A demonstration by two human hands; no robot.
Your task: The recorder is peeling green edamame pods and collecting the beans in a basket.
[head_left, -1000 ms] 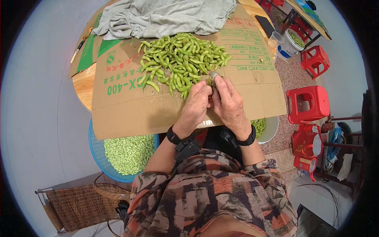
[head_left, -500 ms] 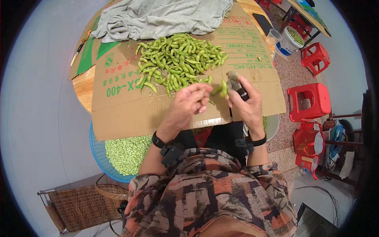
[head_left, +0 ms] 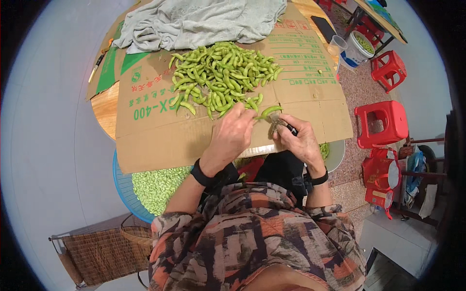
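Note:
A heap of green soybean pods (head_left: 221, 72) lies on flattened cardboard (head_left: 160, 140). At the heap's near edge, my left hand (head_left: 233, 131) is closed, its fingertips pinching one end of a single curved pod (head_left: 272, 111). My right hand (head_left: 300, 138), to the right of it, wraps around a small tool with a black handle (head_left: 291, 130). The tool's greyish metal end sits just under the pod; its exact kind is hidden by my fingers. Whether metal and pod touch, I cannot tell.
A blue basket (head_left: 121, 182) of shelled beans stands below the table's left edge. Under the right edge is a pale basin (head_left: 338, 157). A grey cloth (head_left: 199, 24) covers the far side. Red stools (head_left: 382, 124) and a white bucket (head_left: 357, 51) stand on the right.
My left hand has moved slightly right and now pinches a pod. My right hand has lowered a little with the tool. The pod between them has turned from upright to nearly level.

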